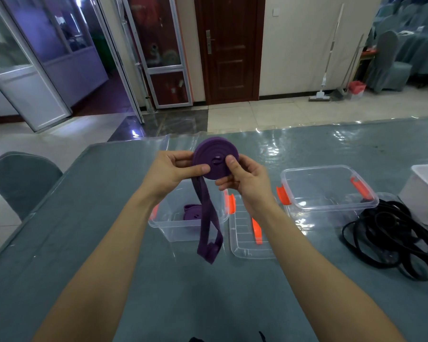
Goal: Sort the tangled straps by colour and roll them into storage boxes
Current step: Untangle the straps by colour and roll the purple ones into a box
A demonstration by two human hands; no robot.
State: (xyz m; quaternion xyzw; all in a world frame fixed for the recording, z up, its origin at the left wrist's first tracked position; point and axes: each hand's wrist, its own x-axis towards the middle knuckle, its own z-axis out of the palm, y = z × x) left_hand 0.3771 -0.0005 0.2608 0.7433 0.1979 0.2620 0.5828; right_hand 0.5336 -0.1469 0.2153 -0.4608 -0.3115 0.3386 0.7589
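Purple strap [215,157], soft, limp and springy, likely uncoils unless pinched across the coil's faces, as left hand [169,172] and right hand [242,180] fingers now clamp it.

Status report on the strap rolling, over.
Left hand and right hand grip purple strap roll, tail hanging loose. One rolled purple strap in clear box. Black straps tangled at right. Nothing blocking.

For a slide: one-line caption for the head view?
The left hand and right hand grip a half-rolled purple strap above a clear box holding another purple roll.
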